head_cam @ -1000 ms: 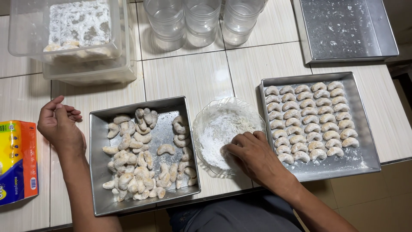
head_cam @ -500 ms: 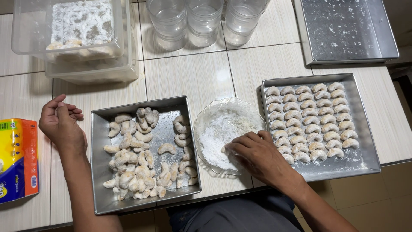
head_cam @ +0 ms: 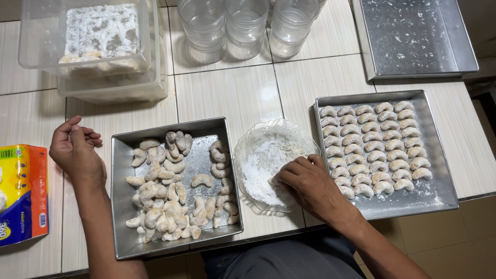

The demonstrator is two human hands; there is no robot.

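A pale tiled counter point(head_cam: 243, 93) under soft light, tan floor point(head_cam: 465, 237) below.

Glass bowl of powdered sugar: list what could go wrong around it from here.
1. The glass bowl sits close to the table's front edge; the right hand pressing in it could tip it or nudge it off.
2. The bowl is shallow, so sugar may scatter onto the tiled table.
3. The left tray of heaped crescent cookies also sits near that edge; the left hand could bump it.
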